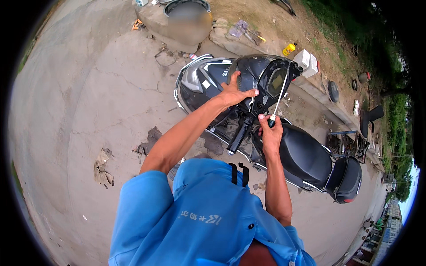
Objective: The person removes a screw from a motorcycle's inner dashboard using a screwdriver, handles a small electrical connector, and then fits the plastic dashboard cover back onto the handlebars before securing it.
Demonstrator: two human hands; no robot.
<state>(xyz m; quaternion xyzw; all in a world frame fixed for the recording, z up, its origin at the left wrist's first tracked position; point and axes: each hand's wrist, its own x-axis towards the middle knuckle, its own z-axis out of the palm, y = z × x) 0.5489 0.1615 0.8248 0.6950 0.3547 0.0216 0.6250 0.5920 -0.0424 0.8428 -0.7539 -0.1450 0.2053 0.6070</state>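
Note:
In front of me stands a black electric scooter, its front end to the left and its black seat point(304, 150) to the right. My left hand point(235, 92) grips the edge of the scooter's dark front cover point(253, 66), thumb stretched over the near side, some fingers hidden beyond it. In my right hand point(270, 131) is a long screwdriver point(278, 101), held by its dark green handle between thumb and fingers. Its thin shaft slants up past the instrument display point(277, 81); what the tip touches I cannot make out. The near handlebar grip point(239, 135) points toward me.
A black rear box point(345, 179) is fixed behind the seat. Beyond the scooter runs a low concrete kerb point(321, 97), with a yellow bottle point(289, 48), white blocks point(306, 62) and a hammer point(250, 37) along it. A crumpled rag point(103, 167) lies on the ground at left.

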